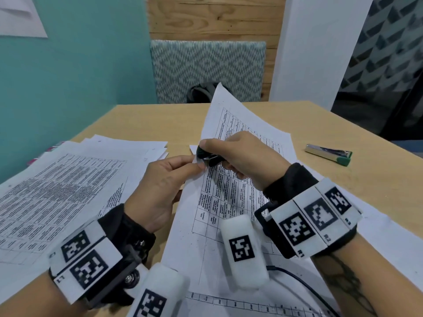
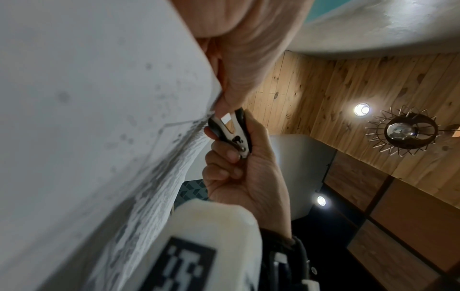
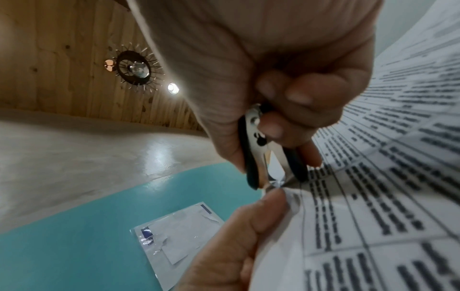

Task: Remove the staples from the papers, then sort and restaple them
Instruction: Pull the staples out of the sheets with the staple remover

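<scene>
Nearest the person, the printed sheet [image 1: 219, 197] with a table on it lies partly on the bench [image 1: 320, 124] and lifts at its far end, curling upward. At the sheet's left edge, the left hand [image 1: 160, 186] pinches the corner between thumb and fingertips. Just right of that corner, touching it, the right hand [image 1: 245, 154] curls around a black-handled staple remover [image 1: 207, 156], whose metal claws meet the paper's corner right beside the left thumb. Left of the sheet, a spread of other printed papers [image 1: 68, 179] lies flat on the bench. Farther right of the sheet, well apart from it, a silver stapler [image 1: 328, 153] with a green end rests on the bench.
</scene>
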